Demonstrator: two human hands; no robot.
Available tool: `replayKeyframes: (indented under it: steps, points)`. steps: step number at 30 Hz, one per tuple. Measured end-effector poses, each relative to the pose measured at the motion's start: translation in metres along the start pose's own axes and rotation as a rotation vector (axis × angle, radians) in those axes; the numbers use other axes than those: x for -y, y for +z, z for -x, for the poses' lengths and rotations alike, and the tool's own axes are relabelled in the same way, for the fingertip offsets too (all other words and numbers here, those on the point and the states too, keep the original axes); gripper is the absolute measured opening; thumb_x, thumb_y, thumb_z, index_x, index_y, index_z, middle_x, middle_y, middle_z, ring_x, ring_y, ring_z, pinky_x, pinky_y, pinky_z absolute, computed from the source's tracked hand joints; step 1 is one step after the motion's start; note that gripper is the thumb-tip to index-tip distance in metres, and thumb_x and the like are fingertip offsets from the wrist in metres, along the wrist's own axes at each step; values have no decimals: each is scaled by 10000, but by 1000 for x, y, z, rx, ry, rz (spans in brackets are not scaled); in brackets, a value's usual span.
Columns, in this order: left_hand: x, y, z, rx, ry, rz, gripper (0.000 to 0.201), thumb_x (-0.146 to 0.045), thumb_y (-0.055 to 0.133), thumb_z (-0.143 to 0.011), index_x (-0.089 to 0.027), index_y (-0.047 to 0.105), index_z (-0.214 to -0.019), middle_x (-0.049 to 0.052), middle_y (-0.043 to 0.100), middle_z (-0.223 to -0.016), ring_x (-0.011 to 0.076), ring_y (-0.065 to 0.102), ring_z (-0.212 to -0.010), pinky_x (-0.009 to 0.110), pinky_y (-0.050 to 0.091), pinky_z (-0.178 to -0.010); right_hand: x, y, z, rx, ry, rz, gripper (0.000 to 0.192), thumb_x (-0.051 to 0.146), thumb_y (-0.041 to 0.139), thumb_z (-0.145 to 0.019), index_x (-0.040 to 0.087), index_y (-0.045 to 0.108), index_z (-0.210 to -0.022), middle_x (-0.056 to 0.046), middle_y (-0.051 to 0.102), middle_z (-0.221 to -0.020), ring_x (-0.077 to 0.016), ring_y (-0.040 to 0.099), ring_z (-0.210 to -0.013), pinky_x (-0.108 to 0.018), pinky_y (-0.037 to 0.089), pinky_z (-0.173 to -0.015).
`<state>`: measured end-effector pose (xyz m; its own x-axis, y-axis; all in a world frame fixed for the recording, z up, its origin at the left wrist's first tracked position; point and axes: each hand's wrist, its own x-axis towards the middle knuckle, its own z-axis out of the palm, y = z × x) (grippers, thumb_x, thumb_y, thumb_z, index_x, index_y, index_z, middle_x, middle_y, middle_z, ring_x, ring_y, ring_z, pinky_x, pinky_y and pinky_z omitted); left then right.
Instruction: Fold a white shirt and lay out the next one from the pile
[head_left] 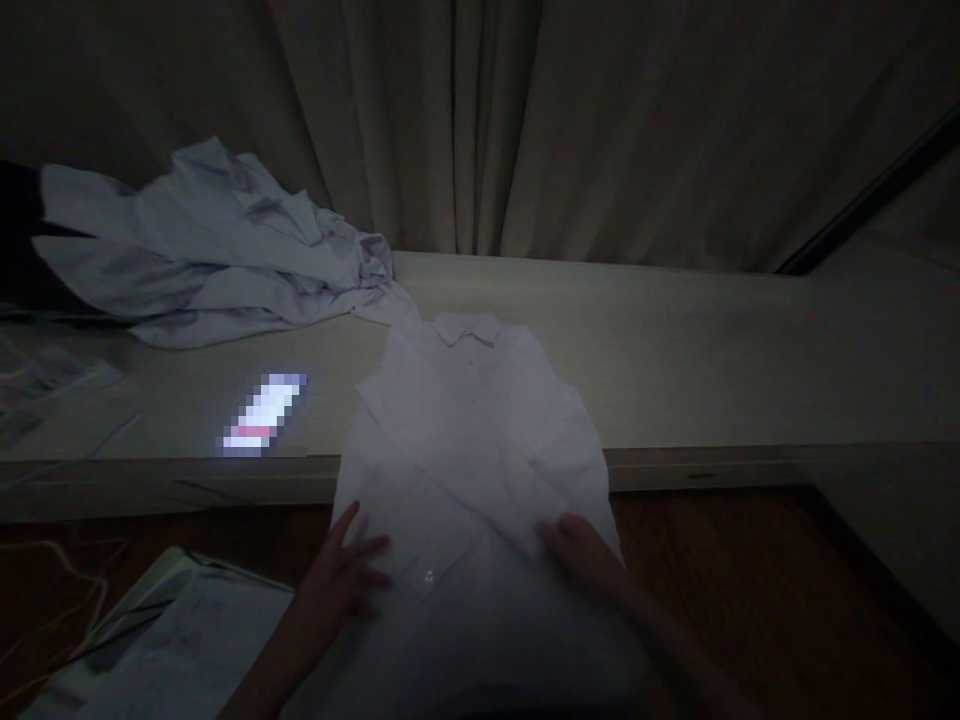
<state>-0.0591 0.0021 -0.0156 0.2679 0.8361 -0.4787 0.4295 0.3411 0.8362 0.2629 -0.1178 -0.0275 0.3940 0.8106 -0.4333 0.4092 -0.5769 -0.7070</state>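
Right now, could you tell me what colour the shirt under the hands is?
The shirt looks plain white, with no pattern visible in the dim head view.

Dim room; beige curtains (525, 120) behind pale ledge (712, 350); dark wooden floor (750, 580) below.

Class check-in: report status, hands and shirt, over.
Left hand and right hand flat, open, on white shirt. Shirt spread, collar away. Crumpled garment lies apart.

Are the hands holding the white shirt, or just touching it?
Just touching. The left hand and right hand lie flat on the lower part of the white shirt; neither grips it.
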Motion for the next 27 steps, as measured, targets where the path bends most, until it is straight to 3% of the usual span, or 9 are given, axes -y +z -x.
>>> replayKeyframes:
  steps: [4,8,13,16,21,24,27]
  points:
    - [-9,8,7,-48,87,-499,510,-441,337,-818,-174,485,-1227,141,570,-1254,265,580,-1095,439,438,-949,-6,-8,10,238,-117,132,316,365,487,-797,184,523,-540,13,509,-579,-97,421,-522,-232,261,-477]
    - [-13,22,8,-6,77,-851,456,-428,295,-857,-164,524,-1150,148,567,-1226,277,570,-1102,429,425,-939,6,6,21,202,-216,143,215,272,463,-806,192,569,-637,1,586,-663,-109,479,-602,-224,306,-530]
    - [-1,35,3,-44,98,-959,344,-334,247,-887,-201,542,-1004,109,607,-1105,224,614,-962,364,450,-798,24,47,15,109,-228,382,252,299,406,-865,201,634,-817,-41,667,-767,-141,565,-690,-247,331,-613]
    - [6,33,1,-61,86,-840,310,-367,260,-886,-215,529,-909,72,635,-968,206,619,-866,346,441,-751,29,64,9,65,-239,477,264,313,399,-875,215,642,-902,-53,684,-807,-152,576,-702,-256,319,-616]
    - [20,32,-4,-132,123,-377,272,-454,370,-837,-214,497,-860,22,613,-770,171,587,-704,291,450,-624,34,85,13,186,-189,192,281,340,431,-862,182,627,-738,-32,659,-750,-123,544,-676,-235,336,-605]
    - [22,37,-2,-144,83,-88,331,-469,467,-774,-196,532,-948,21,635,-748,181,601,-684,302,480,-595,34,103,20,309,-108,-25,322,377,437,-860,162,623,-707,-24,629,-682,-111,511,-613,-231,352,-573]
    - [15,44,6,-165,16,150,429,-447,508,-745,-168,553,-1068,68,683,-890,196,640,-774,320,522,-648,32,119,26,351,-60,-136,355,422,426,-864,159,639,-754,-22,628,-689,-108,512,-606,-232,383,-579]
